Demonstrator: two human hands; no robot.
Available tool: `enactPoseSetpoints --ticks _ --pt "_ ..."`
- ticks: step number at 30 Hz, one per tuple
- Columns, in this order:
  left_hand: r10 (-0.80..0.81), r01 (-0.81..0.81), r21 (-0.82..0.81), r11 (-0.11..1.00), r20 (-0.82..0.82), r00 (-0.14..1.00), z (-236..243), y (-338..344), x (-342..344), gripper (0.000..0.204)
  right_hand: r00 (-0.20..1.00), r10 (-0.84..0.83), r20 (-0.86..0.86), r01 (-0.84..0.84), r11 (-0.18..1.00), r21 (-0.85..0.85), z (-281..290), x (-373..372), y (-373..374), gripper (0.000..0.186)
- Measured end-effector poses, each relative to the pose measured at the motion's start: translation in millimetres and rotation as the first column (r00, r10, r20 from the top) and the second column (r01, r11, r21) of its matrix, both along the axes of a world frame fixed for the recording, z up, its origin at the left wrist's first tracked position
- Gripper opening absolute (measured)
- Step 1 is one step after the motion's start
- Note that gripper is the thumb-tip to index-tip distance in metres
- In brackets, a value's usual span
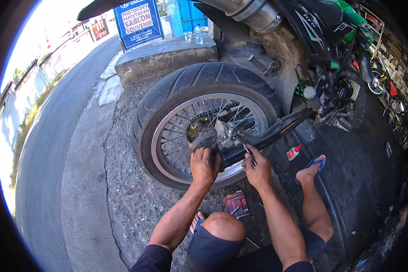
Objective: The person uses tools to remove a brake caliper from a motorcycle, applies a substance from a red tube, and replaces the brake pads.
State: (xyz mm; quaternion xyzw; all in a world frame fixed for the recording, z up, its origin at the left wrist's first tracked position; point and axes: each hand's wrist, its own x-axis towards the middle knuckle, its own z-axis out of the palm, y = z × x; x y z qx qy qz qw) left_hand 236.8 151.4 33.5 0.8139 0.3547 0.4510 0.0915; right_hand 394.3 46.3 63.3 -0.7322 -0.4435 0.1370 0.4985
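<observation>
A motorcycle's rear wheel point(148, 129) with wire spokes and a black tyre fills the middle of the view. The black swingarm point(276, 136) runs from its hub up to the right. My left hand point(206, 165), its fingers dark with grime, is curled at the swingarm's rear end; what its fingertips hold is hidden. My right hand point(258, 171) pinches a thin dark rod-like tool point(250, 153), its tip beside the metal brake caliper point(230, 136). The caliper sits above the swingarm, just beyond both hands.
A white glue bottle with a red cap point(293, 152) and a dark red package point(236, 203) lie on the ground. Behind the wheel, a concrete ledge point(167, 63) carries a plastic bottle point(199, 35) and a cup point(188, 36). An exhaust pipe point(258, 13) hangs above. A road point(45, 181) runs along the left.
</observation>
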Motion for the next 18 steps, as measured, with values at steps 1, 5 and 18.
enactPoseSetpoints --ticks 1,5,18 --pt "-0.011 0.011 0.011 1.0 0.009 1.0 2 2 0 0.018 0.968 0.009 -0.249 0.003 0.999 0.048 -3 -4 -11 0.037" --pt "-0.075 0.076 -0.011 0.997 0.044 0.996 -2 -19 1 0.019 0.432 0.114 -0.895 0.141 0.971 0.192 -52 -19 -62 0.037" --pt "-0.324 0.333 0.071 0.94 -0.115 0.939 -5 -44 -29 0.039 0.259 -0.332 -0.907 0.19 0.938 -0.29 -241 -26 -141 0.022"
